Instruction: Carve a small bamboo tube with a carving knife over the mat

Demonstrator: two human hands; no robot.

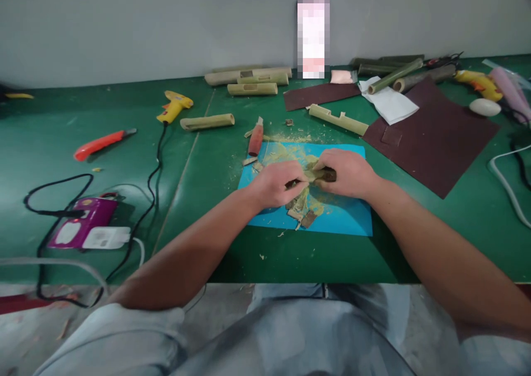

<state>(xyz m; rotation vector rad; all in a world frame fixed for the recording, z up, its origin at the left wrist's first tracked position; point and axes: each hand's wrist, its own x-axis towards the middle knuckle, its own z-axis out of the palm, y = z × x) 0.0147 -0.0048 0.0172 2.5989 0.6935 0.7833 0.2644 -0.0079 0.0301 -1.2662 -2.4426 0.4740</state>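
Note:
Over a blue sheet [352,215] my left hand [280,183] and my right hand [348,172] are both closed on a short piece of bamboo [314,175]. The fingers of both hands pinch it, and parts of it are hidden behind them. A dark brown end shows beside the right fingers; whether it belongs to the bamboo I cannot tell. Pale shavings [301,202] and several bamboo chips [309,219] lie on the sheet below the hands. A knife with a red-brown handle [256,139] rests at the sheet's upper left edge, its blade pointing away from me.
Cut bamboo tubes [207,122] lie farther back, one notched [338,120]. Dark brown sheets [440,144] are at right. A yellow glue gun [176,108], an orange utility knife [102,144] and a purple power strip [97,215] with cords occupy the left. A blurred upright rectangle [313,38] stands behind.

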